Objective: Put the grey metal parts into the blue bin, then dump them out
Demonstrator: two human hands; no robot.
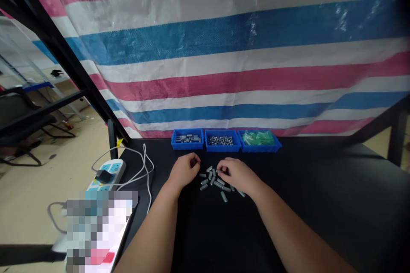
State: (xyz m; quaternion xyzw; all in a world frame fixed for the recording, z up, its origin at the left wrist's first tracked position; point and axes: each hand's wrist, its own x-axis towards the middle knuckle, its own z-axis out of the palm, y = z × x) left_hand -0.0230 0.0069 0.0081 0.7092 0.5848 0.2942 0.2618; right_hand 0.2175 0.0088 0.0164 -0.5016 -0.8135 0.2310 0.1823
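Observation:
A loose pile of small grey metal cylinders (219, 183) lies on the black tabletop between my two hands. My left hand (185, 168) rests just left of the pile, fingers curled in toward the thumb; whatever they hold, if anything, is hidden. At the pile's right side, my right hand (237, 172) has its thumb and fingers closed around one small metal cylinder (218, 171) at its upper edge. A few cylinders lie partly beneath that hand. Behind the hands, a blue bin (187, 147) contains similar metal cylinders.
Beside that bin stand a blue bin (222, 149) of smaller metal pieces and another (261, 149) with green bagged items. On the left are a power strip (117, 172), white cables (147, 179) and a blurred-out screen (118, 226). A striped sheet (224, 51) hangs behind the table.

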